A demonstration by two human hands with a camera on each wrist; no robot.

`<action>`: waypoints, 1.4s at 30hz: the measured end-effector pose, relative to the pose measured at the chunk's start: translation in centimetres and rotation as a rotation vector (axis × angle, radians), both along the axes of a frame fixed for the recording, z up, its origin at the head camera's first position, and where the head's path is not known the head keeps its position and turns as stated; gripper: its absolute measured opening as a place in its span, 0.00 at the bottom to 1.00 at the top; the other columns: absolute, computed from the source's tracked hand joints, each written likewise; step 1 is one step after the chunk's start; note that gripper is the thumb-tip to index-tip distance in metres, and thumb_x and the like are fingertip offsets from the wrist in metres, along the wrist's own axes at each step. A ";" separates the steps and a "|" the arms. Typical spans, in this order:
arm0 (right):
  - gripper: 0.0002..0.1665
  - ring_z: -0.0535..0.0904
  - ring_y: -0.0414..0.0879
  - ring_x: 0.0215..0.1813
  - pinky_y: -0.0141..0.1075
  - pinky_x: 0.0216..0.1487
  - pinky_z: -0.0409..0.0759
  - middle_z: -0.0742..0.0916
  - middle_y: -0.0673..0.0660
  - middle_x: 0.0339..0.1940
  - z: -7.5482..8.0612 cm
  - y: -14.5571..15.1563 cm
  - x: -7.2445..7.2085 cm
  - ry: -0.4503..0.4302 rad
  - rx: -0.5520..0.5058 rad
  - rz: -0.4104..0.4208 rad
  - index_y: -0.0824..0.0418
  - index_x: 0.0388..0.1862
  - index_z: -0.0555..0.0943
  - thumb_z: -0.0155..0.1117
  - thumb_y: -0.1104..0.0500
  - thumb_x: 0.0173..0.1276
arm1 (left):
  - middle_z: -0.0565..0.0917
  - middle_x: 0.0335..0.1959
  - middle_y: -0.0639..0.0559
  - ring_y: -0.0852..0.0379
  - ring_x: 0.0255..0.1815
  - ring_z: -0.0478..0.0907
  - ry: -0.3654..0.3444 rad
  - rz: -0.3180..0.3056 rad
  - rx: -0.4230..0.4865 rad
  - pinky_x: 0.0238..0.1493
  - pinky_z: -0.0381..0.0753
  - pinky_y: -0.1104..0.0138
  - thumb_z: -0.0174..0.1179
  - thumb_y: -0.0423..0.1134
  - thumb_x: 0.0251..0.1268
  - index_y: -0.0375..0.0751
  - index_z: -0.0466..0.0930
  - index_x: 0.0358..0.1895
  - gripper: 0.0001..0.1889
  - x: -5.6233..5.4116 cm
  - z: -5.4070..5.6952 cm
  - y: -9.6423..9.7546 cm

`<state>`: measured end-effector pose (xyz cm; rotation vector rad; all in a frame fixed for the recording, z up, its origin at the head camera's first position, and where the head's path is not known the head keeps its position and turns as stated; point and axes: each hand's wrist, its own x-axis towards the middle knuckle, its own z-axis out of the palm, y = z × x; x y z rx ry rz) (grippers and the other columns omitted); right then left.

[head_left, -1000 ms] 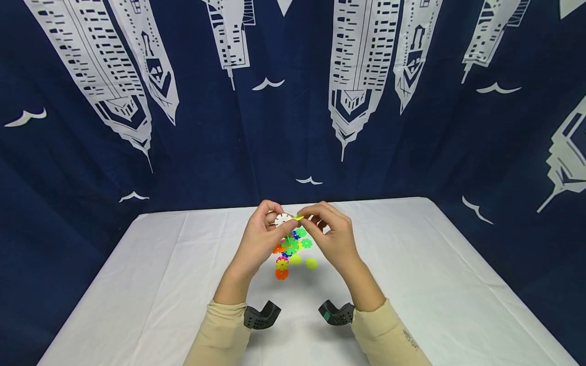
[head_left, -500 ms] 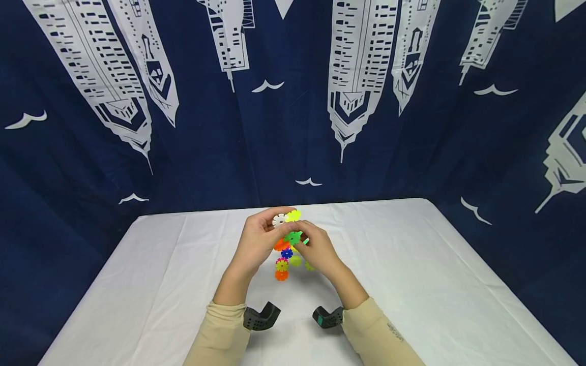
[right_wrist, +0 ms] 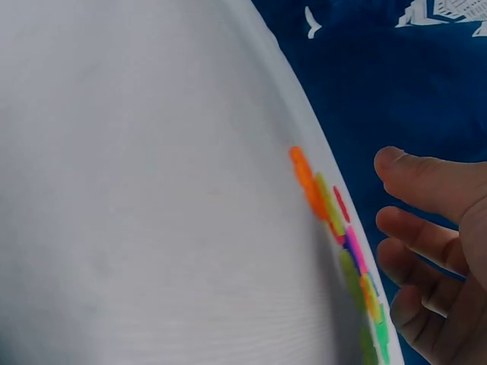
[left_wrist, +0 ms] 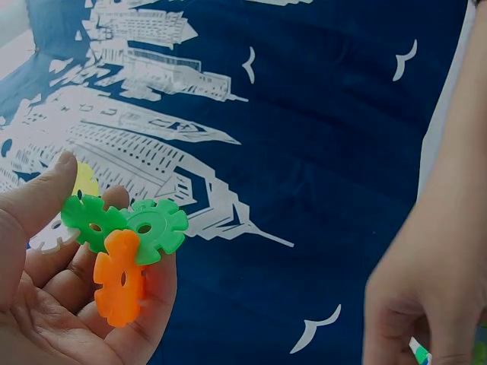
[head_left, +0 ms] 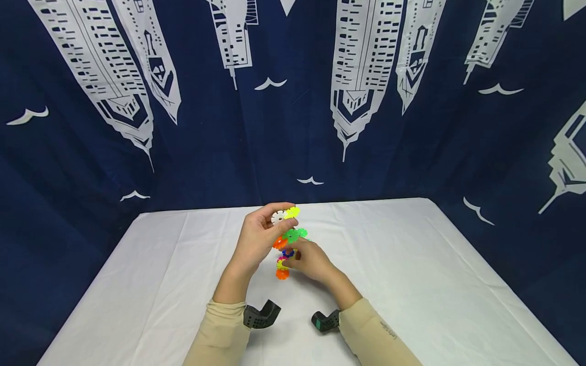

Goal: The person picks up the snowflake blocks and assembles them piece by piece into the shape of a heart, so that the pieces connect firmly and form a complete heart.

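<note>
My left hand [head_left: 261, 231] pinches a joined cluster of notched plastic discs between thumb and fingers, held up over the table. In the cluster are a white disc [head_left: 277, 217], a yellow disc [head_left: 293, 212], two green discs [left_wrist: 161, 230] and an orange disc [left_wrist: 120, 283]. Lower down, my right hand [head_left: 311, 262] reaches over the loose discs on the cloth and hides part of them. Its thumb [right_wrist: 422, 182] and loosely bent fingers are spread apart with nothing between them in the right wrist view. An orange loose disc [head_left: 282, 274] lies nearest me.
A white cloth [head_left: 412, 279] covers the table. Behind its far edge hangs a dark blue curtain [head_left: 284, 142] printed with white buildings and birds. Black wrist devices [head_left: 262, 315] sit on both sleeves. Several loose discs [right_wrist: 354, 255] lie in a group seen edge-on from the right wrist.
My right hand has left the held cluster and moved down and left to the loose discs. The yellow disc, edge-on a second ago, now shows its face beside the white one.
</note>
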<state>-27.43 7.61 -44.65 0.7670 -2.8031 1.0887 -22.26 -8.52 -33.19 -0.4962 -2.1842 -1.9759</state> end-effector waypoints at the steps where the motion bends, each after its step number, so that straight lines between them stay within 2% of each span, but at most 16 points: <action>1: 0.17 0.72 0.39 0.32 0.30 0.34 0.72 0.86 0.51 0.38 -0.1 0.0 0.0 -0.001 0.018 0.008 0.55 0.49 0.87 0.74 0.54 0.62 | 0.59 0.17 0.57 0.62 0.14 0.55 0.002 0.000 0.000 0.18 0.54 0.74 0.70 0.39 0.61 0.51 0.86 0.52 0.15 0.0 0.0 0.0; 4: 0.19 0.75 0.40 0.34 0.32 0.37 0.75 0.86 0.50 0.41 -0.5 -0.1 0.1 0.001 0.054 0.022 0.52 0.52 0.86 0.74 0.54 0.62 | 0.61 0.18 0.57 0.62 0.14 0.55 0.011 0.000 -0.004 0.18 0.54 0.74 0.70 0.39 0.61 0.52 0.86 0.52 0.15 0.0 0.0 0.0; 9: 0.18 0.78 0.42 0.40 0.37 0.45 0.77 0.84 0.49 0.41 -0.9 -0.1 0.2 0.004 0.093 0.017 0.52 0.52 0.86 0.74 0.56 0.62 | 0.66 0.22 0.56 0.61 0.14 0.55 0.014 -0.009 -0.012 0.19 0.56 0.73 0.69 0.39 0.62 0.52 0.85 0.52 0.15 0.0 0.0 0.1; 12: 0.16 0.75 0.41 0.38 0.35 0.42 0.75 0.83 0.47 0.38 -1.1 0.0 0.1 -0.003 0.125 0.010 0.51 0.49 0.87 0.74 0.55 0.61 | 0.70 0.27 0.55 0.61 0.13 0.55 0.008 -0.018 -0.021 0.19 0.57 0.73 0.69 0.39 0.63 0.51 0.85 0.53 0.15 0.0 0.0 0.1; 18: 0.14 0.72 0.39 0.34 0.32 0.37 0.71 0.80 0.45 0.35 -1.4 0.0 0.0 -0.005 0.142 0.007 0.50 0.46 0.87 0.74 0.54 0.61 | 0.79 0.49 0.54 0.63 0.13 0.55 -0.006 -0.037 -0.030 0.23 0.63 0.74 0.68 0.39 0.64 0.50 0.84 0.54 0.15 0.1 0.0 0.1; 23: 0.13 0.71 0.38 0.32 0.31 0.35 0.70 0.80 0.47 0.33 -1.4 0.0 0.0 -0.021 0.128 0.022 0.51 0.44 0.87 0.75 0.54 0.60 | 0.79 0.54 0.53 0.63 0.13 0.55 -0.014 -0.045 -0.043 0.22 0.62 0.74 0.68 0.40 0.64 0.51 0.84 0.55 0.16 0.2 0.0 0.1; 29: 0.13 0.74 0.37 0.30 0.29 0.35 0.74 0.85 0.45 0.32 -1.1 0.0 -0.1 -0.052 0.014 0.070 0.52 0.43 0.85 0.76 0.55 0.59 | 0.79 0.54 0.53 0.64 0.14 0.55 -0.004 -0.053 -0.036 0.23 0.62 0.75 0.68 0.39 0.63 0.51 0.84 0.54 0.16 0.1 -0.1 0.1; 32: 0.14 0.76 0.37 0.30 0.28 0.35 0.76 0.87 0.47 0.33 -0.9 0.1 -0.3 -0.085 -0.079 0.074 0.56 0.45 0.85 0.74 0.59 0.61 | 0.79 0.52 0.53 0.64 0.14 0.56 0.001 -0.056 -0.026 0.24 0.64 0.75 0.69 0.39 0.63 0.50 0.84 0.54 0.16 0.1 -0.1 0.2; 36: 0.12 0.75 0.40 0.29 0.29 0.30 0.76 0.86 0.52 0.32 -0.3 0.5 -0.3 -0.119 -0.212 0.038 0.60 0.45 0.82 0.71 0.63 0.63 | 0.80 0.52 0.53 0.63 0.15 0.55 0.002 -0.056 -0.027 0.24 0.64 0.74 0.69 0.40 0.63 0.50 0.84 0.54 0.15 0.1 0.0 0.2; 38: 0.13 0.74 0.42 0.28 0.29 0.28 0.75 0.84 0.54 0.31 0.4 0.7 -0.3 -0.112 -0.260 0.006 0.60 0.47 0.81 0.70 0.64 0.65 | 0.79 0.53 0.53 0.63 0.14 0.55 0.001 -0.057 -0.029 0.23 0.63 0.74 0.68 0.40 0.64 0.51 0.84 0.54 0.15 0.2 0.0 0.2; 42: 0.17 0.75 0.50 0.28 0.30 0.28 0.74 0.84 0.57 0.34 2.1 1.1 -0.1 -0.110 -0.404 -0.050 0.60 0.52 0.81 0.63 0.70 0.65 | 0.79 0.55 0.51 0.62 0.14 0.55 -0.003 -0.064 -0.031 0.25 0.67 0.74 0.67 0.39 0.65 0.49 0.84 0.55 0.15 0.1 0.0 0.2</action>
